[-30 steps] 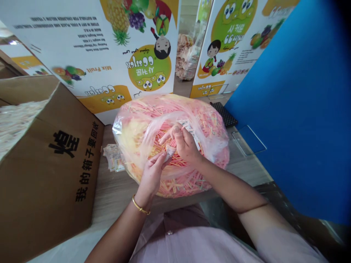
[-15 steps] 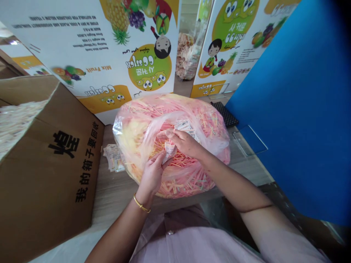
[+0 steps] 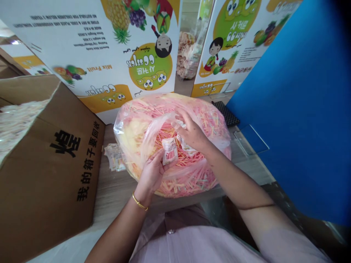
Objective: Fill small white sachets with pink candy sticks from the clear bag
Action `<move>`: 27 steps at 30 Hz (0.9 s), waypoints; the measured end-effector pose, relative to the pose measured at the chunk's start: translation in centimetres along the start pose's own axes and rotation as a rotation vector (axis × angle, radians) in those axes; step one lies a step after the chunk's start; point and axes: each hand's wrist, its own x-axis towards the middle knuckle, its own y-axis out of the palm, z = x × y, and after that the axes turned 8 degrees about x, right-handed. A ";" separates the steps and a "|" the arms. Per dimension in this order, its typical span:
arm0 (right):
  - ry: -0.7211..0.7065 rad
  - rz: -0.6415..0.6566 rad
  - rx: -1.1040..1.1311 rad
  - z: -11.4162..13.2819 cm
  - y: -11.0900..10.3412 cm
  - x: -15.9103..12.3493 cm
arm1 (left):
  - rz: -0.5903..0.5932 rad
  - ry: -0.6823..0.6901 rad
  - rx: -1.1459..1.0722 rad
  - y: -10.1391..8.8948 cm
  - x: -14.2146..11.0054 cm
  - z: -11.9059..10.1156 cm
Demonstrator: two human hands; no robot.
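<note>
A large clear plastic bag (image 3: 216,120) full of thin pink and yellow sticks (image 3: 167,131) lies in front of me with its mouth folded back. Between thumb and fingers, my left hand (image 3: 152,170) pinches a small printed sachet (image 3: 170,150), upright over the sticks, with pink showing through its clear part. My right hand (image 3: 193,133) is just right of it, fingers apart and stretched toward the far rim of the bag's mouth. Beneath that hand more small sachets (image 3: 189,149) rest on the sticks, partly covered by it.
Filled sachets (image 3: 115,157) lie on the table (image 3: 109,197) left of the bag. A brown carton (image 3: 65,175) with packets inside stands at the left. White printed boxes (image 3: 90,58) line the back, a blue panel (image 3: 301,109) the right, with a black patterned object (image 3: 226,113) beside it.
My right hand has moved away from the sachet in my left hand and spread its fingers, going up and right over the other sachets. The left hand keeps the sachet, now facing me more fully.
</note>
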 end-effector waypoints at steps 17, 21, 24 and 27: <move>0.153 0.418 0.129 1.9 -0.9 -2.8 | -0.166 0.398 0.461 -1.3 -4.7 -0.9; 0.199 0.140 -0.028 -0.1 -4.2 -3.3 | -0.685 0.712 0.542 -6.1 -6.1 -1.6; 0.198 -0.016 -0.302 -2.5 -6.1 -4.0 | -0.748 0.560 0.570 -11.7 -4.7 -1.3; 0.172 -0.041 -0.523 -4.1 -6.4 -4.6 | -0.758 0.366 0.741 -16.4 -2.3 -0.5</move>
